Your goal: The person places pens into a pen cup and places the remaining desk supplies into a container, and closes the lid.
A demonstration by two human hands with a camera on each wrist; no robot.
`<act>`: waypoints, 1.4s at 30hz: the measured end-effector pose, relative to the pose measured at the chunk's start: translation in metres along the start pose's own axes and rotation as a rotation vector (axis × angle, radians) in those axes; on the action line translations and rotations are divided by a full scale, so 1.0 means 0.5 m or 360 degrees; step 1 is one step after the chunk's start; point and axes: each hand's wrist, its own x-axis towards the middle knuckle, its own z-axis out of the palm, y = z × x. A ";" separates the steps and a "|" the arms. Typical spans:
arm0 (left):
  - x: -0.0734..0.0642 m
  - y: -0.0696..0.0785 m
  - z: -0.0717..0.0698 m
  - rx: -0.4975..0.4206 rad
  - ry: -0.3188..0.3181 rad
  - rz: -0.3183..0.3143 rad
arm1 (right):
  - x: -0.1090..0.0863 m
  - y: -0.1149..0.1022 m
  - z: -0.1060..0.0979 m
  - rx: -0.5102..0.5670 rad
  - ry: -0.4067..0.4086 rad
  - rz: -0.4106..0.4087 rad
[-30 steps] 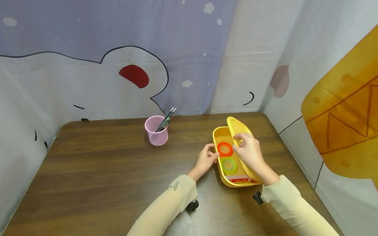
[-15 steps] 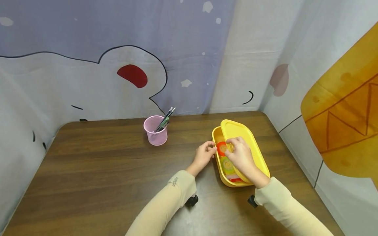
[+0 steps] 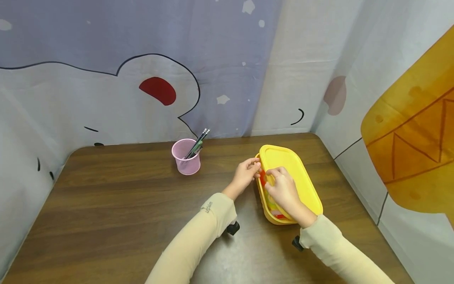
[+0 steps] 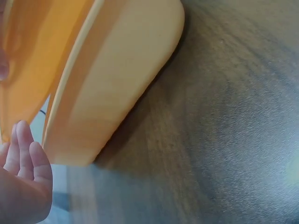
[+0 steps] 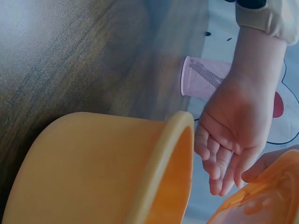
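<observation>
A yellow plastic box (image 3: 264, 203) stands at the right side of the table, with its yellow lid (image 3: 296, 173) tilted over the top, leaving a gap along the left side. My right hand (image 3: 283, 191) pinches the lid's left edge; its thumb shows in the right wrist view. By the box's far left corner is my left hand (image 3: 244, 173), its fingers (image 5: 222, 165) loosely bent between the box rim and the lid; whether they touch either is unclear. Through the gap, parts of a red round item (image 3: 263, 179) and a yellow-green item (image 3: 271, 204) show.
Left of the box, near the table's back edge, a pink mesh cup (image 3: 186, 157) holds several pencils or pens (image 3: 196, 148). The brown wooden table (image 3: 124, 205) ends at a printed cloth backdrop (image 3: 230, 71) behind and on the right.
My right hand has brought the lid leftward and lower, so it covers more of the box and its contents. My left hand has slid along the box's left side toward the far corner.
</observation>
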 end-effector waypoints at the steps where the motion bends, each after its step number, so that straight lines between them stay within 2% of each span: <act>1: 0.001 0.002 0.000 0.0006 -0.0003 -0.0008 | 0.000 0.000 0.002 0.0003 0.0001 0.0001; 5: 0.005 0.004 0.001 0.0013 -0.0003 -0.0034 | -0.001 -0.001 0.009 -0.0011 0.0014 -0.0017; 17: 0.011 0.007 0.012 -0.0097 0.0050 -0.0154 | -0.005 0.005 0.021 -0.0012 0.0028 -0.0066; 28: 0.012 -0.004 0.010 -0.0081 0.0039 -0.0168 | 0.000 0.051 0.010 0.0232 -0.0125 -0.0128; 35: 0.010 -0.007 0.009 -0.0077 0.0026 -0.0185 | 0.009 0.106 -0.009 0.0324 -0.0224 0.0006; 42: 0.010 -0.015 0.007 -0.0014 0.0041 -0.0166 | 0.017 0.171 -0.036 0.0207 -0.0343 0.0243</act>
